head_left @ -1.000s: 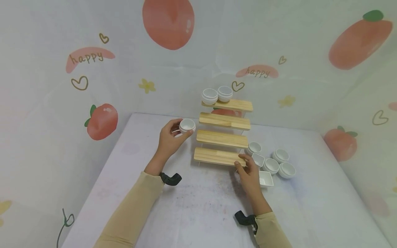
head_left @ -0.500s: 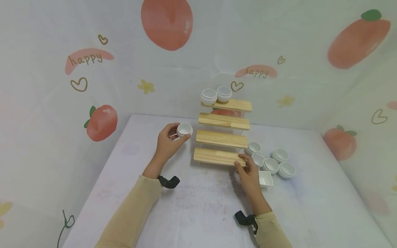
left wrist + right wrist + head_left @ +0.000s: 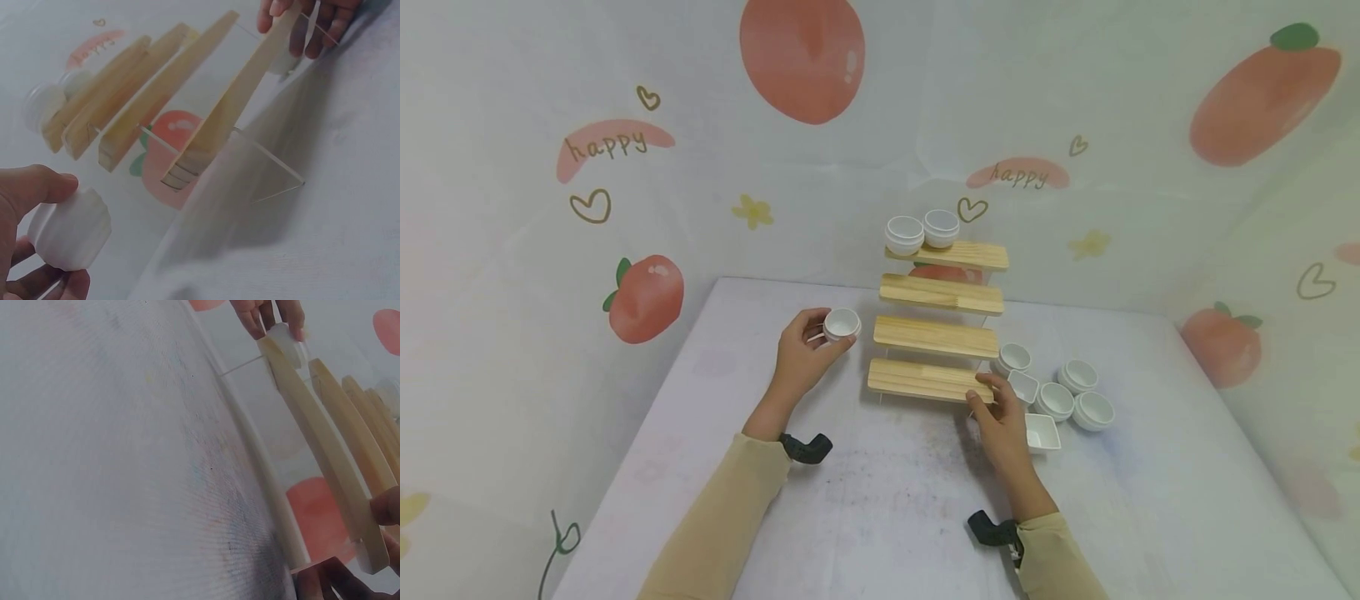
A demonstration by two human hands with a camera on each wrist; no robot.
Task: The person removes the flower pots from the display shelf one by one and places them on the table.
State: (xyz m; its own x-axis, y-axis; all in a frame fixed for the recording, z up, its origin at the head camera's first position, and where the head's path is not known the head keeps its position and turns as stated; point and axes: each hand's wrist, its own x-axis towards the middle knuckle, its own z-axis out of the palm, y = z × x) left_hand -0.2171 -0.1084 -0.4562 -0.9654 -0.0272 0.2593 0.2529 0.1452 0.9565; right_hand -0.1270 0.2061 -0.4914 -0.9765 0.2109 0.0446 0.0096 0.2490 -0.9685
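My left hand (image 3: 801,354) holds a small white round bowl (image 3: 842,325) between thumb and fingers, left of the wooden tiered shelf (image 3: 928,380) and apart from it. In the left wrist view the bowl (image 3: 72,228) shows its ridged side. At the right end of the lowest board, my right hand (image 3: 1004,429) grips the shelf, its thumb on the board. The right wrist view shows that thumb against the board (image 3: 337,469) and other fingers below it. Two white round bowls (image 3: 904,237) stand side by side on the left part of the top tier.
Right of the shelf, several white round bowls (image 3: 1093,412) and two square dishes (image 3: 1042,433) stand on the white-covered table (image 3: 880,517). One square dish (image 3: 1023,387) is close to my right fingers. A printed cloth wall (image 3: 850,183) rises behind the shelf.
My left hand has drawn slightly down and to the left with the bowl, farther from the shelf. The right hand stays at the lowest board.
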